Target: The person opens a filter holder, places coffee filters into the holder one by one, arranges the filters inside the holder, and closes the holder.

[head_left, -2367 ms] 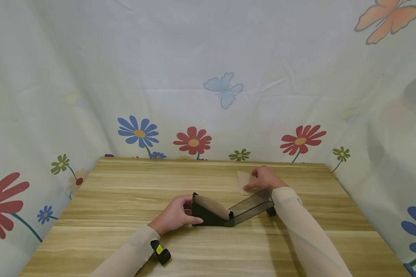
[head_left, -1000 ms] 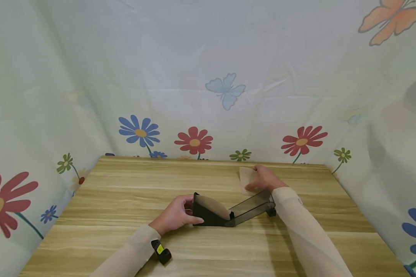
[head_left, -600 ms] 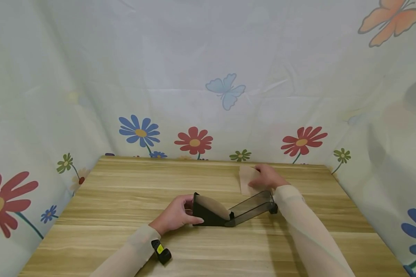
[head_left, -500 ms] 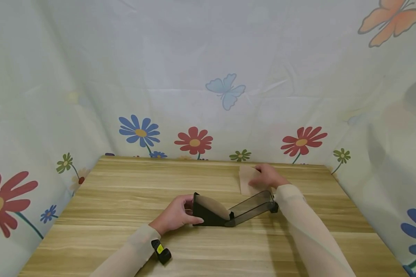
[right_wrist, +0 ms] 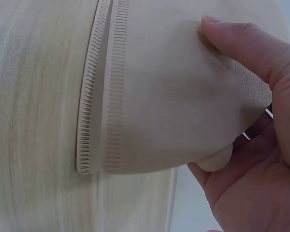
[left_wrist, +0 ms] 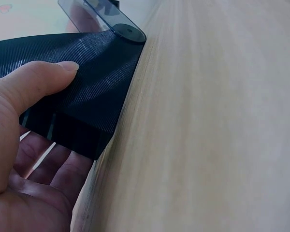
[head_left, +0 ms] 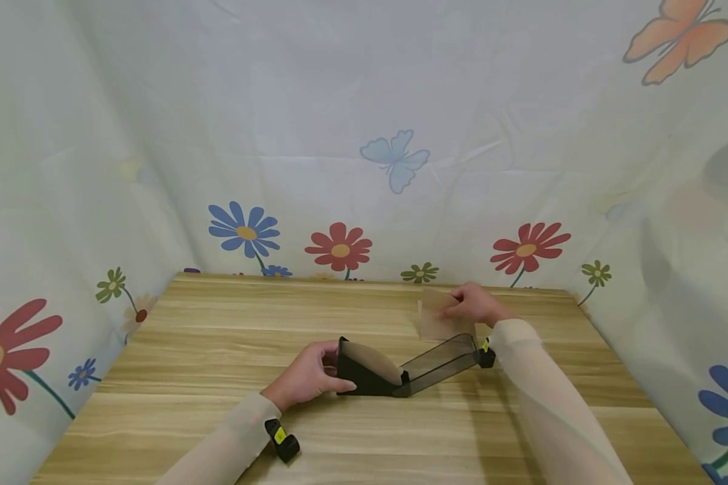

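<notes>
My left hand (head_left: 306,377) grips the left end of a black filter holder (head_left: 360,378) on the table, thumb on its side wall and fingers at the back. Tan paper coffee filters (head_left: 371,360) sit inside it. Its smoky clear lid (head_left: 439,360) is hinged open to the right. Behind the lid, my right hand (head_left: 476,305) pinches a tan coffee filter (right_wrist: 169,96), thumb on top and fingers underneath. Another filter's crimped edge (right_wrist: 87,121) shows below it, a narrow gap between them. Whether the fingers also hold that lower one is hidden.
The wood-grain table (head_left: 230,323) reaches back to a white curtain (head_left: 279,101) printed with flowers and butterflies. Black wrist cameras sit on both wrists, the right one (head_left: 487,353) close beside the lid's far end.
My right hand has shifted slightly right and upward. The top filter has come up a little, and its edge now stands apart from the one below. My left hand stays still on the holder.
</notes>
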### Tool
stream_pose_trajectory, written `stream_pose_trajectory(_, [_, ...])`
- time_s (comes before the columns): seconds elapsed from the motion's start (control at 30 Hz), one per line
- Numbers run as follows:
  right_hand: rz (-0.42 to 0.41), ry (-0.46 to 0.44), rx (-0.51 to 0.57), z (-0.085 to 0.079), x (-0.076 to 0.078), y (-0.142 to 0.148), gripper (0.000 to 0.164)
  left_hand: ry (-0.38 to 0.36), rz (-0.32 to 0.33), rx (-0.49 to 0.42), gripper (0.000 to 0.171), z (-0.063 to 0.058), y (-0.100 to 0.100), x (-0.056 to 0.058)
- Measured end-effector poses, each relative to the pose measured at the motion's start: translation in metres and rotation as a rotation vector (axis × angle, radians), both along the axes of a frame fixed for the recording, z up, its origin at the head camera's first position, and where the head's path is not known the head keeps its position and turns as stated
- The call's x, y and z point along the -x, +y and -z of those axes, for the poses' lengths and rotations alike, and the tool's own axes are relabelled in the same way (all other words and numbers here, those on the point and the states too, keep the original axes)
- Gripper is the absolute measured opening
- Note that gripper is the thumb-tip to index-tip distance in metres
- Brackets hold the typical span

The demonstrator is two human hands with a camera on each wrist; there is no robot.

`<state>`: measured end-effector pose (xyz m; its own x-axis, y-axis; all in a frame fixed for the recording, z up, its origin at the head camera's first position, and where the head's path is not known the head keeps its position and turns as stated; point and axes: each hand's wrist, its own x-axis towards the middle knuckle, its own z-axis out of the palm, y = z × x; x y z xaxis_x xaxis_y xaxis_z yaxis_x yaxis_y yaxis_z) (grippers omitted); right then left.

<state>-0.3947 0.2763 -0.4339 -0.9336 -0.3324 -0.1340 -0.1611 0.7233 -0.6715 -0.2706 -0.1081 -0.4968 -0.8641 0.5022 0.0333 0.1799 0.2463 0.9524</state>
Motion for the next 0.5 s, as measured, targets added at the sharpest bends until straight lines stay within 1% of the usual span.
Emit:
stream_pose_trajectory(0.17, [0.005, -0.001, 0.023, -0.005, -0.001, 0.000, 0.049, 0.010, 0.005, 0.002, 0.039, 0.004, -0.001, 0.002])
stream_pose_trajectory(0.23, [-0.007, 0.007, 0.037, -0.007, -0.002, -0.001, 0.049, 0.010, 0.005, 0.005, 0.039, 0.005, -0.001, 0.003])
stream_pose_trajectory(0.37, [-0.002, 0.025, 0.049, -0.009, -0.002, -0.002, 0.050, 0.003, 0.002, 0.005, 0.040, 0.006, -0.002, 0.003])
stream_pose_trajectory(0.5, [0.020, 0.044, 0.048, -0.014, -0.004, -0.002, 0.053, -0.001, 0.007, -0.005, 0.041, 0.006, -0.002, 0.003])
